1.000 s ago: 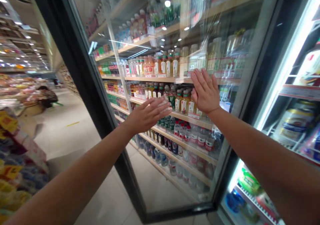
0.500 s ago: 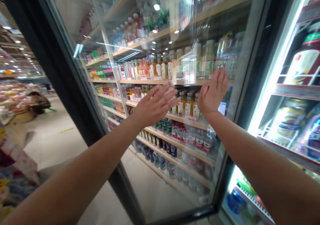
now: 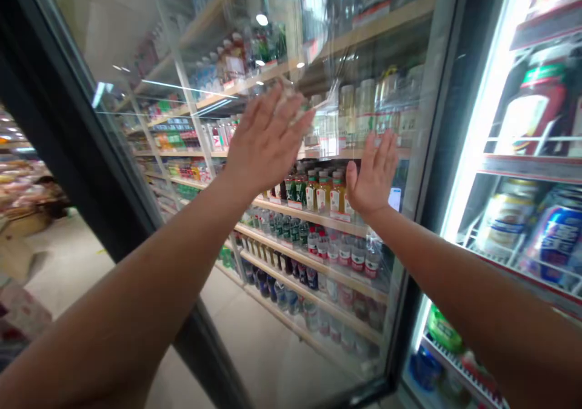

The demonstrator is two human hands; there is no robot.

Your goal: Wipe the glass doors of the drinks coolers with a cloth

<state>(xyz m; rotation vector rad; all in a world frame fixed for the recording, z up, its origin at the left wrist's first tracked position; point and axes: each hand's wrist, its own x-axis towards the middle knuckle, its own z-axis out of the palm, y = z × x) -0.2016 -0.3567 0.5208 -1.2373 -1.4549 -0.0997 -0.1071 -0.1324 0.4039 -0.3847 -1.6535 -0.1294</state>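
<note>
My left hand (image 3: 268,139) lies flat toward the glass door (image 3: 273,366), palm forward and fingers stretched out. A pale, crumpled-looking patch (image 3: 287,88) shows behind its fingertips; whether it is a cloth or a reflection I cannot tell. Lower and to the right, my right hand (image 3: 373,176) is raised open against the same pane, thumb apart from the fingers, with nothing visible in it. The door has a dark frame (image 3: 421,172) and stands swung out from a lit cooler. Both palms are hidden.
Through the pane, wooden shelves hold rows of bottles (image 3: 336,194). On the right, the lit cooler's wire shelves (image 3: 541,166) carry bottles and cans (image 3: 557,239). A pale floor (image 3: 68,263) and piled goods (image 3: 22,185) lie to the left.
My left hand has moved up and to the left over the glass, the pale patch moving with it. My right hand sits slightly further left in view, as the camera has shifted.
</note>
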